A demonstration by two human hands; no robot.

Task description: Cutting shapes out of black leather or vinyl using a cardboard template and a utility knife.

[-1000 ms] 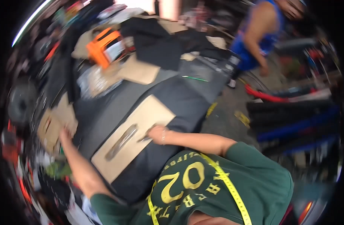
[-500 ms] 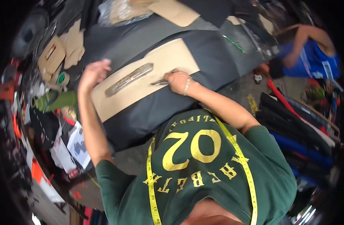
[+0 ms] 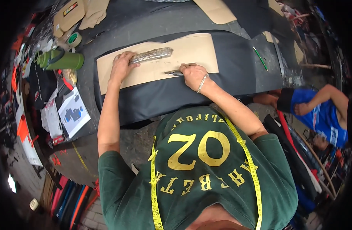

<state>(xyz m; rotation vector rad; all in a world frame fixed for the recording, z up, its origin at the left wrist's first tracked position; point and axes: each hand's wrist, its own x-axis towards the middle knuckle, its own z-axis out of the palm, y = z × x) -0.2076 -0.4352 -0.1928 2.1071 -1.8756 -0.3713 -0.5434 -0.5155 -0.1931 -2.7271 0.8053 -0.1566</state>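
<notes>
A tan card pattern piece lies on black sheet material spread over the table. On the card rests a long bar wrapped in shiny brown tape. My left hand is at the bar's left end, fingers on its far side and thumb on its near side, covering that end. My right hand is closed around a metal cutter knife, its tip pointing left over the card near the front edge. Small dark marks show on the card between the bar and the knife.
At the left stand a green flask and a roll of green tape, with a printed sheet nearer me. More card patterns lie at the far left. A green pencil lies at right. Another person in blue is at the right.
My left hand has come down from above the card's left side onto the wrapped bar's end. My right hand still holds the knife over the card. The view has shifted and turned.
</notes>
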